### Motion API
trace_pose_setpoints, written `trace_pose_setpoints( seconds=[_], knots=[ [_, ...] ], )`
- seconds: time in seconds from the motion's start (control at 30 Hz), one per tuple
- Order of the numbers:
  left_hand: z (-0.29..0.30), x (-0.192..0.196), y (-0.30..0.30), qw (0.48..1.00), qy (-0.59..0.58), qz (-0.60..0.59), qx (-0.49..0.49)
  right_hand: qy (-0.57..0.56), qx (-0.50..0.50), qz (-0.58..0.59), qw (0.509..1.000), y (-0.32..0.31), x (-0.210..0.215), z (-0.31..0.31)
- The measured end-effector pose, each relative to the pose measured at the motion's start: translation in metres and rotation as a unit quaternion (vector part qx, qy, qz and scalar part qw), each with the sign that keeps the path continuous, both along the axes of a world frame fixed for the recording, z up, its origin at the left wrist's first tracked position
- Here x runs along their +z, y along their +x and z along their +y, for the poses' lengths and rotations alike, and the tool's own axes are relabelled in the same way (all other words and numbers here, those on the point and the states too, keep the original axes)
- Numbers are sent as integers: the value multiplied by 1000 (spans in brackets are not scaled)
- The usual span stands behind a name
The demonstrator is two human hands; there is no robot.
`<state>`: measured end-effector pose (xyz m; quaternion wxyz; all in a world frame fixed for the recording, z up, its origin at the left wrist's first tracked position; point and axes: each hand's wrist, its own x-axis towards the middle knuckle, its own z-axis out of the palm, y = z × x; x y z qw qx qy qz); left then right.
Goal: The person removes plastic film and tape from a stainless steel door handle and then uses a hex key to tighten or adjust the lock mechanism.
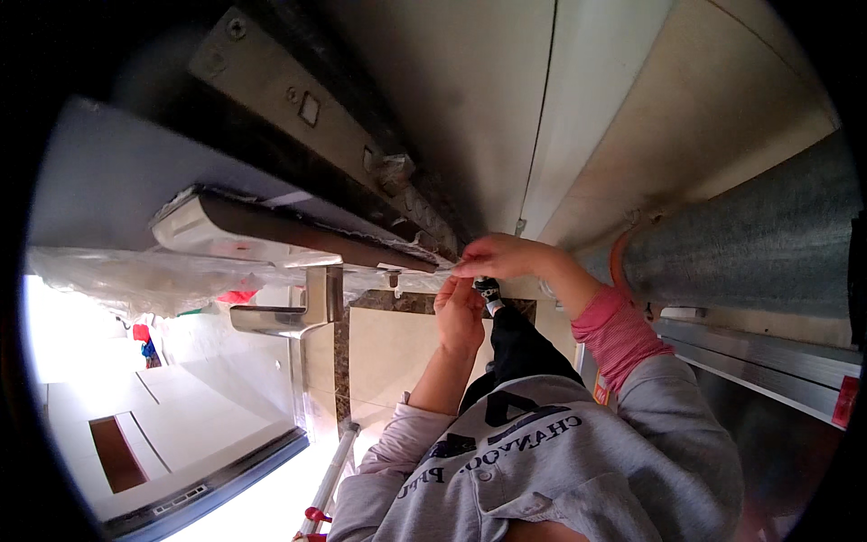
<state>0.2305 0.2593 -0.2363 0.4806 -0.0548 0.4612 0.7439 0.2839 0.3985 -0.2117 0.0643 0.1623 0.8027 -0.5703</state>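
Note:
Before me is a door with a long metal handle plate (262,235) and a silver lever handle (321,303). Thin clear plastic film (135,278) hangs crumpled along the door and runs toward my fingertips. My right hand (506,256) reaches in from the right, its fingers pinched at the film by the plate's end. Just below it, my left hand (461,314) is closed too, thumb and fingertips pressed together close to the right hand's. The bit between the fingertips is small and partly hidden by them.
Along the door edge is a metal lock strip (307,108). A thick grey pipe (750,244) stands at right, with metal rails (768,357) below it. A metal pole (334,470) with red parts is at lower left. My shoe (489,291) rests on the floor beyond my hands.

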Motion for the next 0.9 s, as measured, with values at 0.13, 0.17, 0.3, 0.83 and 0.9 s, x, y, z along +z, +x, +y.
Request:
trace_pose_setpoints(
  seconds=[0.13,0.17,0.3,0.83,0.9],
  knots=[
    [-4,1,1,999,-14,39,-10,122,10,-35,992,-11,10,-6],
    [-7,1,1,998,-37,49,-4,133,11,-19,991,-11,7,-7],
    [-19,10,5,993,-85,73,36,136,-72,133,979,-2,-17,-19],
    [-13,7,-58,987,-37,-10,-158,139,-122,261,947,11,-11,-36],
    [-12,6,-58,989,-40,-19,-139,67,-97,162,980,14,-2,-38]
  ],
)
